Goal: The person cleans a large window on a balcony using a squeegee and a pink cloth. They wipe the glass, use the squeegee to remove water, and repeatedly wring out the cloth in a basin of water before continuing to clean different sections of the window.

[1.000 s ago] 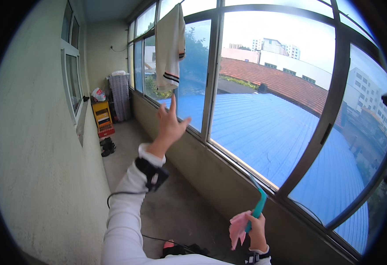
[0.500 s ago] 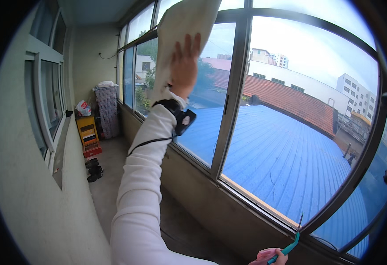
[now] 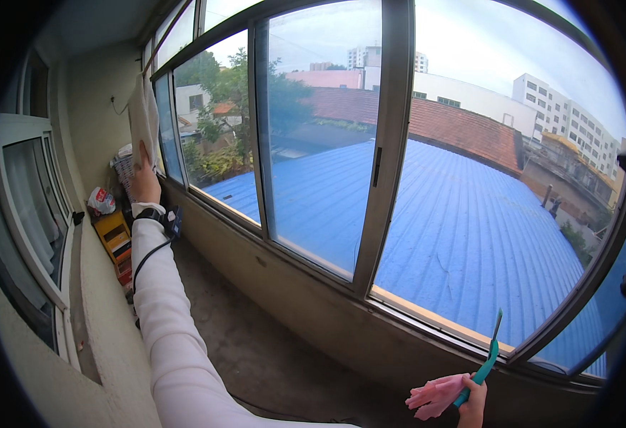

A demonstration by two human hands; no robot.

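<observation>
My left hand (image 3: 145,180) is stretched far forward along the balcony, against the lower part of a whitish cloth (image 3: 143,114). One finger points up flat on the fabric; the others are partly hidden. The cloth hangs from a thin rod (image 3: 164,37) close to the windows. At the lower right, my right hand (image 3: 474,396) is closed around a teal-handled tool (image 3: 486,367) with a thin, pointed metal end tilted upward. A crumpled pink piece (image 3: 438,394), cloth or glove, is gripped in the same hand and sticks out to the left.
Sliding windows (image 3: 320,157) run along the right, above a low wall (image 3: 270,274). Opposite, a white-framed window (image 3: 31,200) has a ledge. Farther along stand a yellow-and-red crate stack (image 3: 113,235) and a plastic bag (image 3: 101,201). Outside lies a blue corrugated roof (image 3: 456,235).
The view has shifted, showing more windows. My left hand and the cloth now appear farther left and farther away. My right hand has risen into view with the tool and pink piece.
</observation>
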